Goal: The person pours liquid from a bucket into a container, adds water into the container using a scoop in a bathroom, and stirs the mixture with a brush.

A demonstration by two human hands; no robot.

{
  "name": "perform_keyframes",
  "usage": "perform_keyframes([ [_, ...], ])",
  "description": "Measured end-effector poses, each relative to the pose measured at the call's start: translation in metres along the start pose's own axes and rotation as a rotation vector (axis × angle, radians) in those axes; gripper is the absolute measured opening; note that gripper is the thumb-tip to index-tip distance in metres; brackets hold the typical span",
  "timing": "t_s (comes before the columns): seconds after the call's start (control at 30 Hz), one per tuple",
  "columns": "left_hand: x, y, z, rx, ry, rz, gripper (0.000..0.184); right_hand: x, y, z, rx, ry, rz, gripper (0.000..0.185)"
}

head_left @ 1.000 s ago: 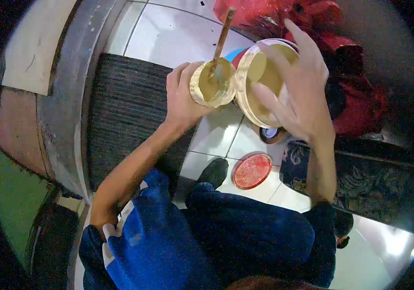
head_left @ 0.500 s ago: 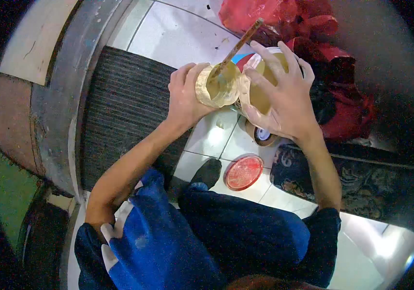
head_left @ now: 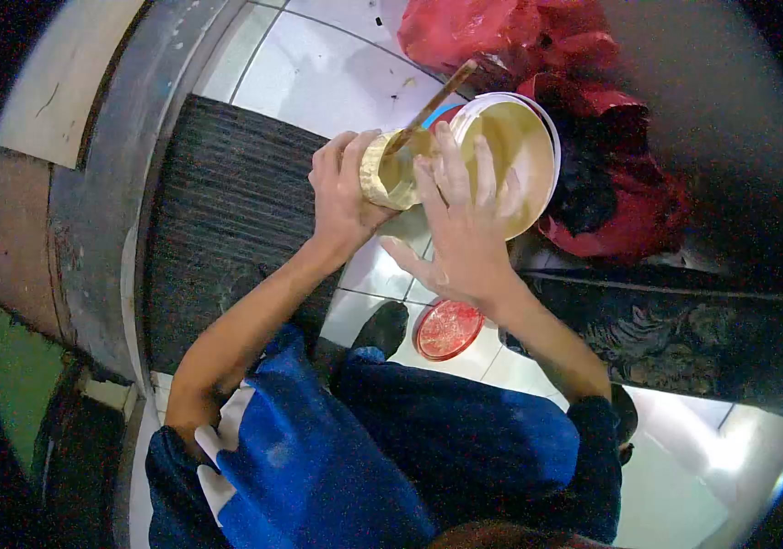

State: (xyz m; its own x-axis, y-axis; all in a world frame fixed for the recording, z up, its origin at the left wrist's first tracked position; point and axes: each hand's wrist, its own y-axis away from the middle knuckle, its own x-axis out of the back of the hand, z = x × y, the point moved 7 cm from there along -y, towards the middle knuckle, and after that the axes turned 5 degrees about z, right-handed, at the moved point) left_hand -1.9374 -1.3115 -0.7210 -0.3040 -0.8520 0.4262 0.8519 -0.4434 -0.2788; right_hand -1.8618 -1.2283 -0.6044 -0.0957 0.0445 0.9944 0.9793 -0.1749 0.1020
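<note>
My left hand (head_left: pixel 341 188) is wrapped round a small cup (head_left: pixel 375 174) whose rim is crusted with a pale yellow coating. A brown stick (head_left: pixel 442 98) leans out of it toward the upper right. My right hand (head_left: pixel 465 215) is open, fingers spread and pale smears on them. Its fingertips lie by the cup's right side and in front of a white-rimmed bucket (head_left: pixel 552 151); whether they touch either one I cannot tell. Pale yellow material shows inside the bucket. Below the right hand, a round red lid (head_left: pixel 447 329) with whitish smears lies on the tiles.
Red plastic bags (head_left: pixel 469 37) lie beyond the bucket and to its right. A dark ribbed mat (head_left: pixel 227 220) covers the floor at left, beside a grey step edge (head_left: pixel 117 183). A dark patterned mat (head_left: pixel 666 343) is at right. My foot (head_left: pixel 382 329) is near the lid.
My right hand has moved left and down, off the front of the bucket, so more of its inside shows. The left hand still holds the cup. The view has shifted slightly.
</note>
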Motion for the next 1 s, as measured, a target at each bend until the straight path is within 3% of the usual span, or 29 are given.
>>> perform_keyframes([
  [0.3, 0.0, 0.0, 0.001, 0.04, -0.046, -0.004, 0.085, 0.038, -0.014, 0.024, 0.071, 0.041, 0.174, 0.067],
  [0.6, -0.003, 0.004, -0.003, 0.05, -0.012, 0.002, 0.096, 0.032, -0.047, 0.032, 0.103, 0.083, 0.098, 0.041],
  [0.7, 0.0, 0.003, -0.001, 0.056, -0.007, 0.01, 0.095, 0.025, -0.045, 0.031, 0.143, -0.002, 0.053, 0.056],
  [1.0, 0.0, 0.009, 0.0, 0.074, 0.013, -0.007, 0.093, 0.012, 0.0, 0.012, 0.095, -0.013, 0.122, 0.062],
])
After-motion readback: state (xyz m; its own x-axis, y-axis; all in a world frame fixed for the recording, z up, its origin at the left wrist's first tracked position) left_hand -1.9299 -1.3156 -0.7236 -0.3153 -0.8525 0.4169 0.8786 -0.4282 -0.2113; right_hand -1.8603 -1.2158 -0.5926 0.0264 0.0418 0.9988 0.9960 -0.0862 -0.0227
